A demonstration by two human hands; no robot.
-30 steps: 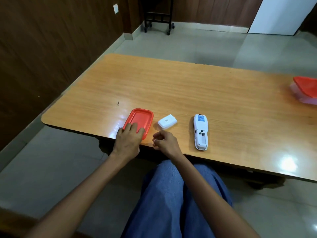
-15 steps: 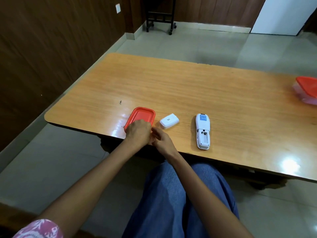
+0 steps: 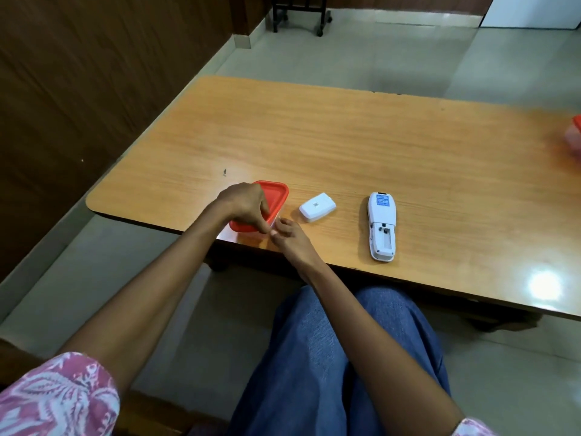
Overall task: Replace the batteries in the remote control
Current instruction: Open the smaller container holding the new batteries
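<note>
Nearest us, our right hand [image 3: 290, 239] sits at the near right corner of the red-lidded container [image 3: 262, 209], fingers curled against its edge; we cannot tell whether it truly grips. Our left hand [image 3: 246, 206] lies over the container's lid, fingertips pinching its near edge. The container stands at the near rim of the wooden table [image 3: 345, 146]. Just right of the container lies the white battery cover [image 3: 317, 207]. Farther right of it lies the remote control [image 3: 382, 226], face down, its battery bay open. Far right of the container, at the frame edge, a second red-lidded box [image 3: 573, 135] is blurred.
</note>
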